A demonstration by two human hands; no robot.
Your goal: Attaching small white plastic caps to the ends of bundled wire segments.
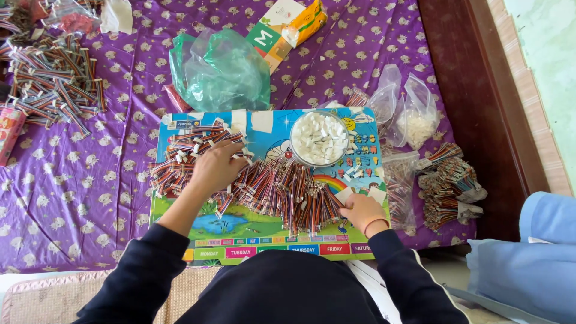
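Sorting step, I judge: left hand fingers spread flat on ribbon-cable pile left of white-connector bowl; right hand fingers pinched on cable ends below bowl; next needs one cable singled out.

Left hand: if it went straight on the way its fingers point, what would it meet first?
The left hand points up and right across the wire bundles. Past them, probably the taped white patch on the picture board; height is unclear.
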